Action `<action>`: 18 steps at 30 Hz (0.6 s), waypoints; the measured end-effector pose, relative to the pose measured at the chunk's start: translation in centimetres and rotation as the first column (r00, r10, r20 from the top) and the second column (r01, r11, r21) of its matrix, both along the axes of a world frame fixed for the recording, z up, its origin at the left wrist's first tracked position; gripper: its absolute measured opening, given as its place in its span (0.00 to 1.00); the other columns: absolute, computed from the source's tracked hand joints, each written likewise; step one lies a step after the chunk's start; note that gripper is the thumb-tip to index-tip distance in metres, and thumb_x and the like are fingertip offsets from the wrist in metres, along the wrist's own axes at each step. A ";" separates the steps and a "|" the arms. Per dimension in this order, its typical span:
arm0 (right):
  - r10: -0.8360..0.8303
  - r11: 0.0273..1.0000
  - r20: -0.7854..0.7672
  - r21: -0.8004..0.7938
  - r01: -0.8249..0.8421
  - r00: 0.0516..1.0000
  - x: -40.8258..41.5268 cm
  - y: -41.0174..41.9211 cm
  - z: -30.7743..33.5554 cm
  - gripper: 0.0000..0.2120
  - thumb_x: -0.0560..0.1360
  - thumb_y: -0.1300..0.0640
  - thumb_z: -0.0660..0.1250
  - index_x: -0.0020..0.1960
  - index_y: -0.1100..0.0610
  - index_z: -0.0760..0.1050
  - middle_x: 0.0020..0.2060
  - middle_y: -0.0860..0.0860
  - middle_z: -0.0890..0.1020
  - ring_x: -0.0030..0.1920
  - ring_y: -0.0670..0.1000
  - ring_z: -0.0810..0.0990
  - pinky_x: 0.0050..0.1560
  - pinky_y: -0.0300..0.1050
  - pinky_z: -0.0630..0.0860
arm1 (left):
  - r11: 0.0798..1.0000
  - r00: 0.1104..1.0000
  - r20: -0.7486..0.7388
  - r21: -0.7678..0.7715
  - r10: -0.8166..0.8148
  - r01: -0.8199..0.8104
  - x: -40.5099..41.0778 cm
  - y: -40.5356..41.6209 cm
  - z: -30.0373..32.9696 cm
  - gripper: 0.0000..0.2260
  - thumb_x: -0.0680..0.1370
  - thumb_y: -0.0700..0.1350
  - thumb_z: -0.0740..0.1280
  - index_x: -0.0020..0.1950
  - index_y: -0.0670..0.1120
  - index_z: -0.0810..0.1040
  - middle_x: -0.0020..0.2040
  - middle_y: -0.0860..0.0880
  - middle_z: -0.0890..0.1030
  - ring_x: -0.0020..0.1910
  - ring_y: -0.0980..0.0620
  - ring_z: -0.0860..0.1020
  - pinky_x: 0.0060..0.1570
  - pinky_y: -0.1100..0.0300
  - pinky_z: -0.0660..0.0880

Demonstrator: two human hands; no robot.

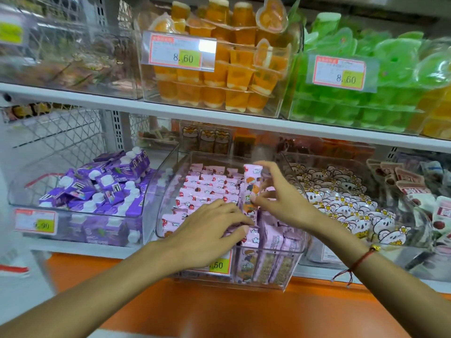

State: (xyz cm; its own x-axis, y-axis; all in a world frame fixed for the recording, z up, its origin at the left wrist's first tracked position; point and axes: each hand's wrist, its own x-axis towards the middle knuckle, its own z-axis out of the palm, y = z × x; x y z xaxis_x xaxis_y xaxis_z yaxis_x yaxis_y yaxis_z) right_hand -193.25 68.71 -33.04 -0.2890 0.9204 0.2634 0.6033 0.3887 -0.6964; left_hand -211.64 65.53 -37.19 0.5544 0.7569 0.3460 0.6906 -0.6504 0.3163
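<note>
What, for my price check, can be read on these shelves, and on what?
"8.60" on the orange jelly tag
"8.60" on the green jelly tag
"9.90" on the purple pouch tag
".50" on the pink packet tag, leading digit hidden
All smaller print: too blurred to read.

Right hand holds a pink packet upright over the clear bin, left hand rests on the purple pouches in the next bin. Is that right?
Not quite. The head view shows the left hand resting on the pink packets in the same clear bin, not on the purple pouches beside it. The right hand does hold a pink packet upright over that bin.
</note>
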 end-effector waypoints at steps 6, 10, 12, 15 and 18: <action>-0.202 0.921 0.559 0.387 -0.037 0.805 0.2 0.0 -2.5 0.17 0.74 0.46 0.67 0.60 0.52 0.74 0.55 0.49 0.78 0.57 0.51 0.72 0.54 0.45 0.70 | 0.996 0.987 0.132 -0.024 0.091 -0.089 -0.4 -0.2 0.4 0.10 0.80 0.54 0.58 0.59 0.60 0.73 0.45 0.64 0.73 0.50 0.62 0.69 0.43 0.68 0.66; -0.124 0.958 0.649 0.276 -0.081 0.750 0.3 0.3 -2.4 0.15 0.78 0.46 0.59 0.58 0.51 0.79 0.58 0.49 0.77 0.61 0.52 0.69 0.58 0.45 0.67 | 0.984 0.972 0.153 0.000 0.178 -0.180 -0.5 0.2 0.4 0.10 0.80 0.48 0.58 0.59 0.57 0.73 0.51 0.64 0.74 0.53 0.62 0.69 0.41 0.68 0.63; -0.056 0.979 0.678 0.182 -0.093 0.733 0.5 0.5 -2.0 0.16 0.79 0.48 0.58 0.60 0.51 0.78 0.59 0.49 0.77 0.62 0.53 0.69 0.60 0.46 0.66 | 0.987 0.982 0.105 0.010 0.160 -0.162 -0.3 0.5 0.2 0.12 0.81 0.47 0.57 0.62 0.55 0.73 0.59 0.60 0.76 0.57 0.60 0.69 0.47 0.65 0.64; 0.034 0.989 0.685 0.081 -0.122 0.728 0.6 0.7 -1.2 0.15 0.80 0.52 0.57 0.59 0.54 0.78 0.59 0.51 0.78 0.62 0.54 0.70 0.63 0.50 0.68 | 0.992 0.992 -0.025 0.036 0.124 -0.123 0.1 1.0 -0.1 0.16 0.82 0.50 0.53 0.68 0.53 0.71 0.65 0.58 0.74 0.63 0.58 0.66 0.57 0.62 0.62; -0.051 0.984 0.593 0.166 -0.061 0.803 0.7 0.8 -0.2 0.14 0.79 0.54 0.59 0.60 0.56 0.78 0.60 0.52 0.79 0.61 0.52 0.75 0.61 0.48 0.71 | 0.995 0.992 -0.081 0.020 0.095 -0.093 0.2 1.3 -0.4 0.17 0.83 0.52 0.50 0.69 0.55 0.70 0.66 0.58 0.73 0.64 0.57 0.65 0.60 0.60 0.60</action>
State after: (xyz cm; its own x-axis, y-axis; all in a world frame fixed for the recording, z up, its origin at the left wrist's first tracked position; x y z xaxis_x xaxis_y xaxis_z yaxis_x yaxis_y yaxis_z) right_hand -192.59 69.56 -33.24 -0.4441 0.8758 0.1889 0.8736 0.4701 -0.1259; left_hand -211.42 66.83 -37.54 0.5082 0.8016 0.3149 0.7720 -0.5860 0.2462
